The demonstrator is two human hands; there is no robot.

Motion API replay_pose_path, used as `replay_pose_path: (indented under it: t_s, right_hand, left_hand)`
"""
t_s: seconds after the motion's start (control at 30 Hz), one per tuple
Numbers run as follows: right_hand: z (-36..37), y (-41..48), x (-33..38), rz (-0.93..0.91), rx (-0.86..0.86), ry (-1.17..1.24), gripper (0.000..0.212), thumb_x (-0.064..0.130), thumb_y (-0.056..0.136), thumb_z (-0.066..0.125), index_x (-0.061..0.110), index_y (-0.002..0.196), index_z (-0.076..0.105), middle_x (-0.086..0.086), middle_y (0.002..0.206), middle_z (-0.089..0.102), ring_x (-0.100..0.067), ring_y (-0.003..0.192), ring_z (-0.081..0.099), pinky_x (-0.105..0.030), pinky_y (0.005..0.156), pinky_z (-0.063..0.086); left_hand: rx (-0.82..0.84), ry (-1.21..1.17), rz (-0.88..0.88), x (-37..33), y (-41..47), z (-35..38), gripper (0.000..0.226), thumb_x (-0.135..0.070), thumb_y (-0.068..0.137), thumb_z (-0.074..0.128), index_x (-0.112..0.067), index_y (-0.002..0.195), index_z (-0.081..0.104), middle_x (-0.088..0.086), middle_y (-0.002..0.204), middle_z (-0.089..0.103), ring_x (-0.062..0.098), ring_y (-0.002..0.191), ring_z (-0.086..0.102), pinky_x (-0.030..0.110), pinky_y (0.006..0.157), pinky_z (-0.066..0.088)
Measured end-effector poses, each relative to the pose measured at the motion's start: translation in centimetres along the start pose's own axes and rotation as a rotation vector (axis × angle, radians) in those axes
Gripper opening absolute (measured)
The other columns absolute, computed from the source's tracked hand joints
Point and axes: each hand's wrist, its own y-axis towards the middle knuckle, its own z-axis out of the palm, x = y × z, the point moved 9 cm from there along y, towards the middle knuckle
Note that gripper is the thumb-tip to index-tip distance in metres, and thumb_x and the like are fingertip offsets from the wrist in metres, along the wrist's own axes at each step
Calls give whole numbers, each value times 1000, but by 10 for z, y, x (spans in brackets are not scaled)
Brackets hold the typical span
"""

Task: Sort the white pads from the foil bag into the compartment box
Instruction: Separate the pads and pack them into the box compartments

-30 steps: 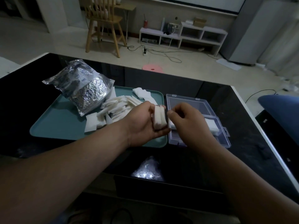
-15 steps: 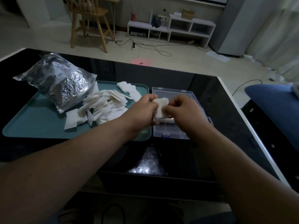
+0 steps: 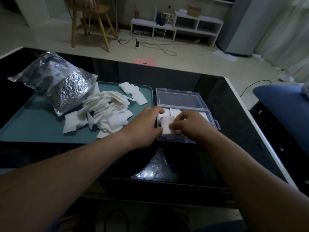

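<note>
Left hand and right hand both pinch pad stack over box's near-left compartment.

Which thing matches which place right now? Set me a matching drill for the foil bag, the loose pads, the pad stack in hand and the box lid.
Things:
1. foil bag
2. loose pads
3. pad stack
4. box lid

Places:
A. flipped open behind the compartment box
B. gripped by the left hand and right hand over the box
C. far left of the tray
D. spread mid-tray, right of the bag

Pairs: 1-C, 2-D, 3-B, 4-A
</note>
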Motion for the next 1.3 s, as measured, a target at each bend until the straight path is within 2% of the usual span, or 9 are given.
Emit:
replay_pose_path:
  t_s: [0.07, 0.2, 0.4, 0.63, 0.8, 0.9, 1.0, 1.2, 1.3]
  right_hand:
    - [2, 3, -4, 20, 26, 26, 13, 9, 82, 83, 8, 77, 71, -4, 66, 73, -17, 63, 69, -44, 81, 64]
    - [7, 5, -2, 21, 5, -56, 14, 12, 81, 83, 8, 72, 74, -12, 73, 76, -26, 72, 72, -45, 83, 63]
    - [12, 5, 1, -11, -34, -281, 17, 23, 84, 75, 6, 80, 77, -10, 79, 76, -27, 80, 73, -46, 80, 63]
    - [10, 1, 7, -118, -127, -430, 8, 30, 86, 71, 22, 83, 68, 3, 85, 70, -20, 85, 67, -38, 78, 60]
    - [5, -3, 19, -153, -190, -476, 13, 34, 88, 68, 23, 82, 69, 3, 83, 72, -20, 82, 68, -42, 78, 61]
    - [1, -12, 44, -257, -272, -428, 18, 38, 94, 65, 25, 82, 65, 6, 78, 68, -15, 76, 65, -38, 71, 57]
    - [19, -21, 72, -368, -224, -366, 20, 41, 97, 63, 26, 85, 63, 7, 79, 66, -13, 75, 62, -35, 65, 51]
    - [76, -9, 119, -472, -119, -340, 11, 33, 99, 59, 27, 104, 66, 6, 97, 70, -20, 90, 64, -39, 78, 55]
    - [93, 10, 134, -470, -125, -324, 27, 31, 98, 61, 22, 124, 62, 0, 118, 67, -23, 104, 63, -37, 83, 51]
  left_hand:
    - [9, 3, 0, 1, 1, 2, 57, -26, 93, 66, -29, 144, 42, 2, 134, 48, 20, 108, 56, 29, 91, 41]
    - [5, 25, 8, 1, -1, 3, 48, -28, 95, 63, -34, 139, 44, 0, 127, 47, 17, 102, 56, 29, 87, 40]
    - [-28, 111, 93, -5, -5, 3, 18, -39, 99, 56, -34, 116, 58, -6, 112, 46, 11, 93, 49, 27, 80, 36]
    - [-59, 256, 171, -5, -7, 7, 25, -50, 98, 52, -33, 107, 69, -4, 112, 47, 20, 108, 48, 40, 93, 46]
    - [-57, 251, 165, -8, -9, 1, 37, -55, 95, 45, -30, 106, 69, -3, 114, 50, 21, 109, 49, 45, 95, 46]
    - [-119, 191, 175, -10, -16, -22, 36, -49, 93, 47, -25, 107, 69, -3, 112, 52, 20, 108, 51, 43, 95, 46]
    - [-205, 169, 196, -3, -26, -54, 24, -37, 93, 54, -23, 107, 68, -2, 111, 54, 20, 107, 54, 42, 95, 46]
    - [-345, 228, 39, 57, -40, -128, 18, -16, 95, 61, -22, 109, 70, 0, 112, 55, 20, 108, 55, 37, 93, 44]
    - [-341, 287, -69, 93, -40, -151, 23, -17, 95, 60, -21, 115, 69, 5, 121, 57, 26, 115, 53, 38, 96, 44]
